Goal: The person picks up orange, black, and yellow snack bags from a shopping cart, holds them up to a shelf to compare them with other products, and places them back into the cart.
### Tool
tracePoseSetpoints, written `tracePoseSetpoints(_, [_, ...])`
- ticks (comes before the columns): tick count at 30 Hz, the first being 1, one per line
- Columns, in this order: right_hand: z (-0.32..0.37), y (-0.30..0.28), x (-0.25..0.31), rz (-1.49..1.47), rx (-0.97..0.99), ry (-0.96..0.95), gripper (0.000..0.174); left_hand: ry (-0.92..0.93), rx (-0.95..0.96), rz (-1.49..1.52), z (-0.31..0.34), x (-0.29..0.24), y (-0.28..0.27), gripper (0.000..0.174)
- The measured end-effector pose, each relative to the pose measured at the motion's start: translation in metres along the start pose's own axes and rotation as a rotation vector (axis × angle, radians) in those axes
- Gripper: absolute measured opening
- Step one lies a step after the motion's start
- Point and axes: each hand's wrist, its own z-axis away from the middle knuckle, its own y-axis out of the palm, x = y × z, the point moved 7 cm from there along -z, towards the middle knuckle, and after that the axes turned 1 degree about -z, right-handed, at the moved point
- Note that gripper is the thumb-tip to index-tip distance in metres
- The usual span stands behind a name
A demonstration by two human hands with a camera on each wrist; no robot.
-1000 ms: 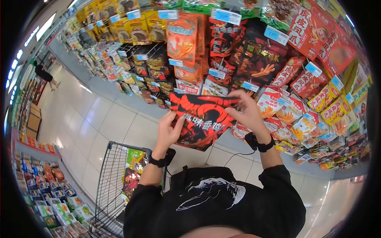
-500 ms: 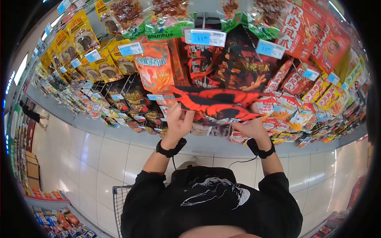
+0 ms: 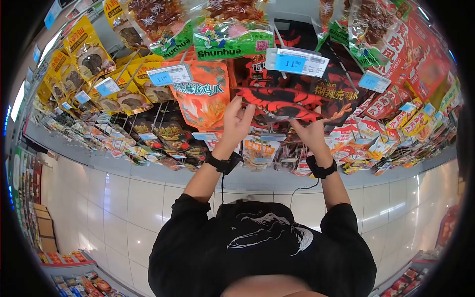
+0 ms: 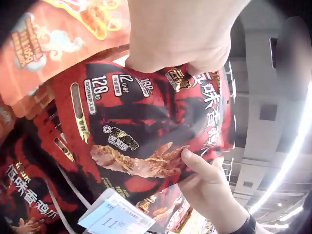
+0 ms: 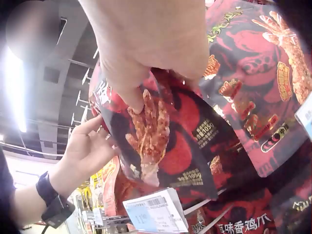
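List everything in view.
held chicken-feet pouch: one, black and red, upper centre
dark pouches: several, black and red, behind it
orange chicken-feet pouches: several, orange, centre left
Shunhua packs: several, green and clear, top
yellow pouches: many, yellow, upper left
red packs: several, red, upper right
pale pouches: several, white and red, right
price tags: many, blue and white, throughout
floor tiles: many, pale, below
wrist straps: two, black, both wrists
T-shirt: one, black and white, torso
left fingers: several, bare, gripping pouch's left end
right fingers: several, bare, gripping pouch's right end
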Motion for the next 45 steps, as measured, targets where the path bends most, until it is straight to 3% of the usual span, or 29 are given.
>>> tracePoseSetpoints(2, [-0.005,0.007,-0.003,0.019,0.087,0.005,0.039,-0.064,-0.007,-0.049,0.005,0.026,-0.01,0.014])
tracePoseSetpoints(4, [-0.01,0.009,0.007,0.045,0.2,0.039,0.055,-0.089,-0.042,-0.029,0.004,0.026,-0.009,0.013])
tracePoseSetpoints(5, [-0.013,0.012,0.019,0.047,0.199,0.044,0.055,-0.11,-0.075,-0.01,0.004,0.025,-0.01,0.013])
tracePoseSetpoints(7, [-0.02,-0.004,0.053,-0.421,-0.15,-0.01,0.069,-0.105,-0.071,-0.026,0.001,0.022,-0.009,0.013])
tracePoseSetpoints(10, [-0.032,-0.016,0.072,-0.509,-0.167,-0.066,0.077,-0.077,-0.049,-0.082,0.0,0.025,-0.01,0.013])
tracePoseSetpoints(12, [-0.033,-0.02,0.074,-0.437,-0.181,-0.117,0.075,-0.054,-0.026,-0.119,0.001,0.022,-0.009,0.013])
tracePoseSetpoints(14, [-0.028,-0.027,0.072,-0.23,-0.186,-0.203,0.072,-0.155,-0.042,-0.069,0.003,0.02,-0.007,0.013])
tracePoseSetpoints(17, [-0.028,-0.029,0.084,-0.222,-0.23,-0.322,0.071,-0.125,-0.039,0.014,0.001,0.015,-0.002,0.015])
tracePoseSetpoints(21, [-0.025,-0.03,0.08,-0.255,-0.294,-0.263,0.069,-0.102,-0.048,0.036,-0.002,0.011,0.002,0.016])
tracePoseSetpoints(24, [-0.026,-0.035,0.079,-0.208,-0.353,-0.284,0.06,-0.105,-0.042,0.045,-0.004,0.01,0.004,0.017])
tracePoseSetpoints(26, [-0.028,-0.036,0.089,-0.014,-0.294,-0.357,0.048,-0.115,-0.018,0.005,-0.004,0.011,0.005,0.017])
tracePoseSetpoints(27, [-0.028,-0.036,0.091,-0.015,-0.292,-0.355,0.048,-0.116,-0.019,0.004,-0.005,0.011,0.004,0.017])
tracePoseSetpoints(29, [-0.03,-0.036,0.082,-0.093,-0.296,-0.166,0.039,-0.118,-0.003,-0.02,-0.005,0.012,0.004,0.018])
tracePoseSetpoints(45, [-0.05,-0.029,0.059,-0.057,-0.305,-0.112,0.04,-0.172,-0.018,0.001,-0.015,0.021,0.0,0.019])
